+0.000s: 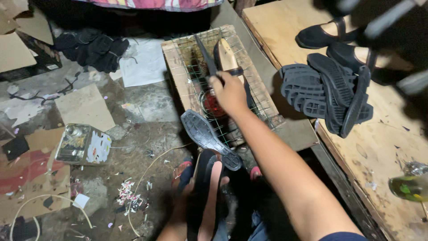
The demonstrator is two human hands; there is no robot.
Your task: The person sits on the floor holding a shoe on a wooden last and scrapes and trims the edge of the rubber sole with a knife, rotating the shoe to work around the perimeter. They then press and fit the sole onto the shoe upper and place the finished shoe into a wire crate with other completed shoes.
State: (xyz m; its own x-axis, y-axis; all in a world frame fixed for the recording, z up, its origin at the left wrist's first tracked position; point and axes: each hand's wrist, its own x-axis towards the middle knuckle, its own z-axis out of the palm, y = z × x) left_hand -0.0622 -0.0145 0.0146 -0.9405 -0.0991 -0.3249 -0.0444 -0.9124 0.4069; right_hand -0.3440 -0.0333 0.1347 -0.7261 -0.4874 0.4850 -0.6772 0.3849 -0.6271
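My right hand (229,93) reaches forward over a wire-mesh rack (187,67) and grips a black shoe strap (207,60) lying on the mesh, beside a black shoe with a tan insole (227,56). A red glow (213,105) shows under the mesh just below that hand. A black rubber sole (209,138) rests tilted against the rack's near edge. My left hand (196,196) is low in the view and holds a black shoe upper (206,178), fingers wrapped along it.
A wooden table (379,147) on the right carries a pile of black soles (327,96) and black shoes (325,33). A metal can (82,143) lies on the littered floor at left, with cardboard pieces (84,106) and dark fabric (93,47).
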